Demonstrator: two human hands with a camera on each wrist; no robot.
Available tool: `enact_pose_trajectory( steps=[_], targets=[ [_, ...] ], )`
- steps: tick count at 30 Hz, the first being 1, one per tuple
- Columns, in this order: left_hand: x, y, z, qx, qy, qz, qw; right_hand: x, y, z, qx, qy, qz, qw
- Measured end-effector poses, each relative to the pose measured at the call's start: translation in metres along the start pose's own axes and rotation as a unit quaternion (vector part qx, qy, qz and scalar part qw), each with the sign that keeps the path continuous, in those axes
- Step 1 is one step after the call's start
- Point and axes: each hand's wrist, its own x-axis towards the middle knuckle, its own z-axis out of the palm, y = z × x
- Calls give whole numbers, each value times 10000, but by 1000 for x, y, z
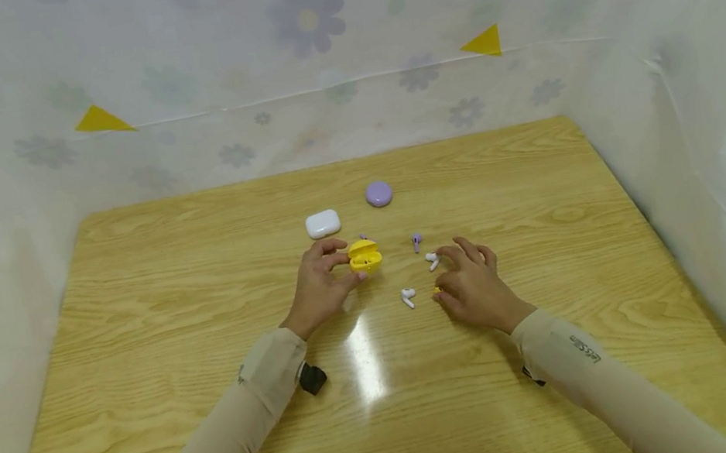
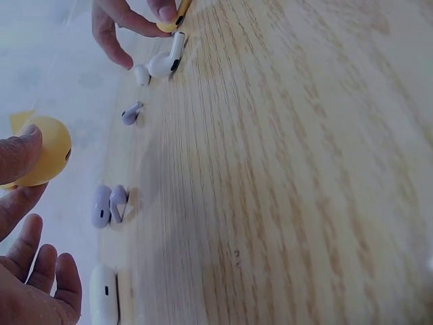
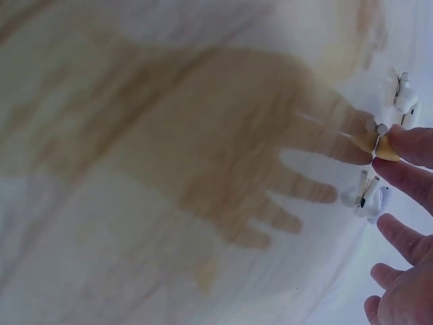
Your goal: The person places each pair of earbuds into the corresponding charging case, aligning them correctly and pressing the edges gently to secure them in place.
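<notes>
My left hand (image 1: 321, 284) holds a yellow earbud case (image 1: 365, 257) with its lid up, above the table. In the left wrist view the thumb and a finger pinch the round yellow case (image 2: 51, 152). Over to the right, my right hand (image 1: 473, 284) pinches a yellow earbud (image 3: 385, 147) between thumb and index finger, low at the tabletop. Close by that hand lie two white earbuds, one at its fingertips (image 1: 456, 250) and another white earbud (image 1: 409, 297) to its left. A purple earbud (image 1: 417, 242) lies just beyond them.
Farther back on the wooden table (image 1: 196, 243) sit a closed white case (image 1: 323, 224) and a round purple case (image 1: 378, 193). A second purple earbud (image 2: 118, 202) is partly hidden behind the yellow case in the head view. Patterned sheeting (image 1: 225, 59) encloses the table's back and sides.
</notes>
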Motion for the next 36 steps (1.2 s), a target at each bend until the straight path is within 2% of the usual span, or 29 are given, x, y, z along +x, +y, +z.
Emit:
enact_pose_trajectory(
  steps=[7,14,20,25,32,36],
  targets=[
    [0,1,1,-12,-31,-73,10000,0,0,1,111,27,84,9999],
    [0,2,1,-30,-35,-59,10000,4,0,0,140,233,86,9996],
    [1,2,1,37,-29,6,10000,13,-3,-5,212,728,-78,9971],
    [3,2,1,75,-31,93,9999,26,-6,-13,316,1177,-373,9918],
    [4,3,1,95,-55,106,9999,44,-15,-21,551,1829,-872,9777],
    [4,2,1,122,-24,93,9999,54,-23,-22,696,2082,-974,9707]
  ],
)
